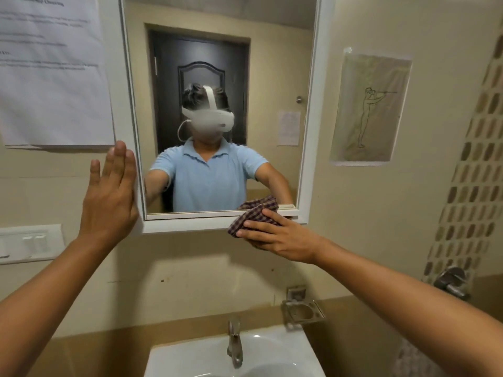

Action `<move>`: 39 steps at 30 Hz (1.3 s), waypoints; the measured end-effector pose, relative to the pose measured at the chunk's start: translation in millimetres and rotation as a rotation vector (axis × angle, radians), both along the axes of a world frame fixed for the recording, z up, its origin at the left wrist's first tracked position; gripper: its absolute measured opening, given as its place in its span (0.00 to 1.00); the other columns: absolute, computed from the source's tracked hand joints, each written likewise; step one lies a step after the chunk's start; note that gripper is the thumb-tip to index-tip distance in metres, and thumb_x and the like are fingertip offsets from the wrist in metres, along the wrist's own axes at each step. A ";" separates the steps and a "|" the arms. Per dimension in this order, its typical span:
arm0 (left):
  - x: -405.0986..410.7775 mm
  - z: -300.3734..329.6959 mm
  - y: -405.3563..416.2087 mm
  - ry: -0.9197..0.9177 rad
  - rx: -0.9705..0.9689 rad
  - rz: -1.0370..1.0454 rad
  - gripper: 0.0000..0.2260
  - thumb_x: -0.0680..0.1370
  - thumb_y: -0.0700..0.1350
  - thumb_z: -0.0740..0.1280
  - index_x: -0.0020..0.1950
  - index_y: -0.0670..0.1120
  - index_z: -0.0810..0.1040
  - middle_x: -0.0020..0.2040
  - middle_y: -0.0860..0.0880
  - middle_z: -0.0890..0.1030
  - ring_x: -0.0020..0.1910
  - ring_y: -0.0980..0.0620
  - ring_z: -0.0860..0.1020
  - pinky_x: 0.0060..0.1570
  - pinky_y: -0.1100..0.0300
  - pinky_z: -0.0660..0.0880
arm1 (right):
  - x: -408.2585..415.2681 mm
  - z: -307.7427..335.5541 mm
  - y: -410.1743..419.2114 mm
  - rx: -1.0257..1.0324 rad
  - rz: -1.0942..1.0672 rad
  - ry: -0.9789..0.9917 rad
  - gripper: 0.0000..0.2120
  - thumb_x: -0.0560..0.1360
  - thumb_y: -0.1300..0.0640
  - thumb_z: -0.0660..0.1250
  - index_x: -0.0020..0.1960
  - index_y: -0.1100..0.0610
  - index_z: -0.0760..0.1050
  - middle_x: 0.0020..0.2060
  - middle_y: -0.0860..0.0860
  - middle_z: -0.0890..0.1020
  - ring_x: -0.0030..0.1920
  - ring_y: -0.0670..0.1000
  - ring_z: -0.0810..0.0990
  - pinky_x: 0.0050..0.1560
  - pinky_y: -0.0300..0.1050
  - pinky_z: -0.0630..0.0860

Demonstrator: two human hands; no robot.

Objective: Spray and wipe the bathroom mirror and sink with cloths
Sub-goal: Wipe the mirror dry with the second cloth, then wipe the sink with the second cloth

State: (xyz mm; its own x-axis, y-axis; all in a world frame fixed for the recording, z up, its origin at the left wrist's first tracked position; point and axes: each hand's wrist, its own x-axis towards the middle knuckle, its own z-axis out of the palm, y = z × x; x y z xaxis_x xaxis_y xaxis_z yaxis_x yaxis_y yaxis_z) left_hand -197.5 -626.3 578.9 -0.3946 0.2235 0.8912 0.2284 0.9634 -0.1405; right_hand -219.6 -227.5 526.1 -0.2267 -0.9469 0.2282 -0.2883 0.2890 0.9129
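Note:
A white-framed mirror (272, 63) hangs on the wall ahead and reflects a person in a blue shirt. My right hand (275, 235) presses a bunched checked cloth (249, 217) against the mirror's bottom frame near its right corner. My left hand (109, 197) is flat and open, fingers together, resting against the left side of the mirror frame. It holds nothing. Below, a white sink (275, 346) with a metal tap (234, 344) sits at the bottom of the view. No spray bottle is in view.
A printed paper sheet (51, 72) is taped left of the mirror, a drawing (370, 107) to its right. A white switch plate (30, 243) is on the left wall. A metal soap holder (302, 311) and a wall valve (451, 281) lie right of the sink.

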 end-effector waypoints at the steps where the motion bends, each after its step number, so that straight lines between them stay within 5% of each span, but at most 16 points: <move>1: 1.4 0.0 3.2 -0.009 0.010 0.021 0.34 0.76 0.42 0.52 0.80 0.39 0.45 0.81 0.40 0.46 0.80 0.44 0.45 0.78 0.45 0.43 | -0.8 1.7 5.5 0.022 0.017 -0.005 0.22 0.84 0.62 0.46 0.74 0.53 0.68 0.78 0.47 0.60 0.78 0.52 0.57 0.76 0.59 0.53; 3: 4.1 -0.8 10.1 -0.024 0.034 0.060 0.33 0.76 0.42 0.52 0.80 0.39 0.46 0.81 0.39 0.47 0.80 0.43 0.46 0.78 0.45 0.43 | -2.0 3.8 13.0 0.051 0.041 -0.025 0.23 0.85 0.61 0.44 0.70 0.51 0.73 0.78 0.47 0.61 0.78 0.51 0.58 0.75 0.56 0.57; 8: 17.0 -9.5 30.8 -0.058 0.044 0.121 0.33 0.75 0.41 0.51 0.81 0.39 0.47 0.81 0.40 0.49 0.80 0.43 0.47 0.78 0.46 0.41 | -6.6 -7.6 40.5 0.122 0.061 -0.070 0.19 0.83 0.60 0.52 0.68 0.51 0.75 0.79 0.50 0.58 0.79 0.52 0.54 0.78 0.56 0.50; 15: 38.2 -36.1 79.8 -0.103 0.118 0.020 0.30 0.79 0.44 0.51 0.81 0.39 0.49 0.81 0.42 0.49 0.81 0.48 0.45 0.79 0.46 0.44 | 9.9 -48.7 94.9 -0.199 -0.015 -0.112 0.25 0.78 0.64 0.51 0.74 0.56 0.66 0.78 0.54 0.59 0.78 0.57 0.55 0.75 0.60 0.54; 19: 64.2 -82.1 130.9 -0.172 0.226 -0.144 0.29 0.80 0.41 0.56 0.80 0.39 0.54 0.81 0.43 0.53 0.81 0.46 0.50 0.79 0.47 0.48 | 36.3 -96.3 76.3 -0.622 -0.082 -0.421 0.31 0.71 0.64 0.66 0.74 0.56 0.68 0.77 0.58 0.62 0.77 0.59 0.58 0.74 0.62 0.59; 22: 82.1 -128.9 167.4 -0.280 0.343 -0.279 0.26 0.81 0.44 0.59 0.78 0.40 0.61 0.79 0.45 0.61 0.79 0.49 0.57 0.78 0.49 0.54 | 75.0 -122.9 34.6 -1.232 0.052 -0.942 0.30 0.71 0.68 0.61 0.72 0.56 0.72 0.74 0.52 0.68 0.73 0.50 0.65 0.73 0.45 0.64; 25: 101.3 -170.4 196.2 -0.533 0.703 -0.362 0.24 0.80 0.47 0.64 0.76 0.45 0.67 0.76 0.52 0.67 0.75 0.56 0.63 0.75 0.55 0.62 | 107.5 -132.9 -5.4 -1.918 0.200 -1.473 0.21 0.77 0.74 0.58 0.58 0.55 0.79 0.58 0.47 0.81 0.61 0.50 0.79 0.62 0.35 0.74; 27: 106.0 -191.8 206.6 -0.794 1.115 -0.413 0.28 0.77 0.49 0.71 0.75 0.46 0.69 0.74 0.50 0.71 0.74 0.53 0.67 0.73 0.55 0.64 | 116.7 -146.4 -20.7 -2.243 0.138 -1.788 0.13 0.80 0.67 0.61 0.55 0.52 0.79 0.50 0.50 0.84 0.53 0.54 0.83 0.55 0.45 0.80; 29: 107.6 -210.7 206.1 -1.031 1.512 -0.557 0.32 0.70 0.55 0.76 0.70 0.43 0.74 0.68 0.47 0.78 0.70 0.48 0.73 0.68 0.54 0.69 | 123.5 -163.8 -32.2 -2.425 0.089 -2.058 0.11 0.81 0.61 0.62 0.61 0.56 0.77 0.53 0.58 0.85 0.54 0.60 0.83 0.55 0.57 0.80; 31: 113.9 -224.2 201.8 -1.175 1.748 -0.695 0.25 0.73 0.55 0.71 0.64 0.41 0.79 0.60 0.44 0.83 0.63 0.45 0.79 0.60 0.53 0.75 | 130.9 -177.2 -42.2 -2.495 0.095 -2.262 0.14 0.81 0.59 0.61 0.65 0.62 0.75 0.57 0.61 0.83 0.57 0.62 0.82 0.56 0.58 0.79; 35: 127.2 -250.5 190.5 -1.226 2.083 -0.802 0.21 0.76 0.52 0.65 0.63 0.40 0.79 0.60 0.38 0.82 0.56 0.41 0.83 0.54 0.49 0.80 | 139.2 -195.0 -69.9 -2.434 0.163 -2.537 0.16 0.82 0.57 0.58 0.64 0.63 0.76 0.59 0.61 0.82 0.61 0.62 0.80 0.63 0.59 0.75; 39: 130.4 -280.4 168.6 -1.235 2.253 -0.715 0.22 0.75 0.54 0.66 0.63 0.40 0.80 0.59 0.36 0.82 0.57 0.38 0.81 0.59 0.43 0.76 | 136.8 -223.2 -102.6 -2.445 0.081 -2.623 0.16 0.80 0.57 0.62 0.64 0.62 0.77 0.60 0.61 0.81 0.62 0.62 0.79 0.66 0.61 0.73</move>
State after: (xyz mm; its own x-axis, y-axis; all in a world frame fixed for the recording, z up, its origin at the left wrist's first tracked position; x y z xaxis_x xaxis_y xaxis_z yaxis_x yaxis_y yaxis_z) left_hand -67.0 -457.7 298.6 -0.8889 0.0971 -0.4477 -0.3996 -0.6422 0.6541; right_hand -82.9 -330.1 302.9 -0.8380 -0.3956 -0.3759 0.5429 -0.5340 -0.6482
